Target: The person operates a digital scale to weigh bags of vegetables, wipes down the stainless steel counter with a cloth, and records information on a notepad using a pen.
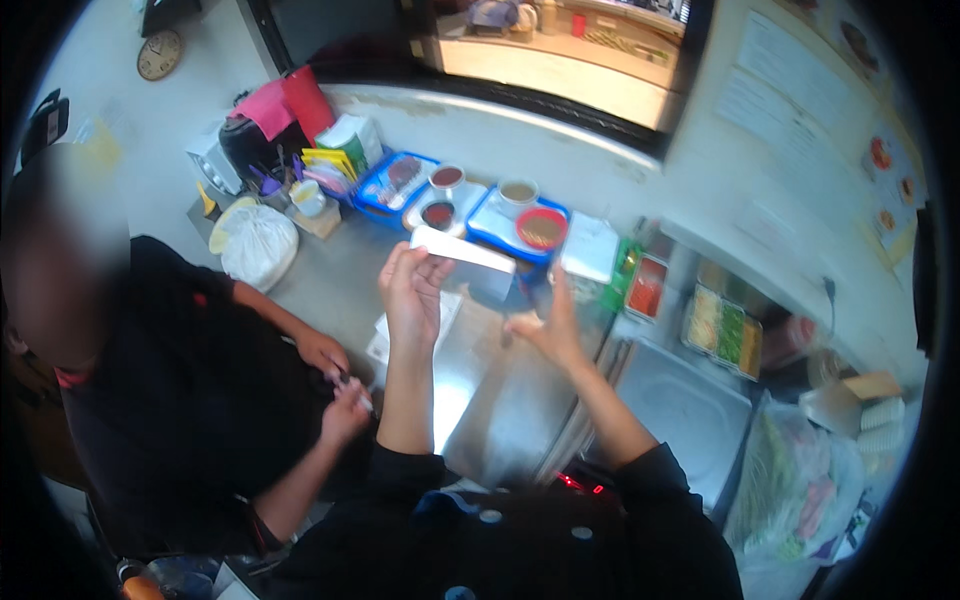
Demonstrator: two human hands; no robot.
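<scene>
My left hand [418, 289] grips the left end of a white, folded box-like container [466, 251], raised above the steel table [487, 405]. My fingers curl against its side; whether it is paper or plastic is unclear. My right hand [553, 330] is apart from the container, to its lower right, with thumb and finger spread and nothing visible between them. White paper slips [381, 341] lie on the table behind my left wrist. Beyond my hands, blue trays [480, 231] carry bowls of sauce, one a red bowl [541, 227].
A co-worker [172, 390] stands close on my left, both hands [341, 397] around a small object. A tied white bag [259, 246] sits at the back left. On the right are metal containers of chopped food [727, 330], a steel lid [675, 405] and a plastic bag of vegetables [795, 480].
</scene>
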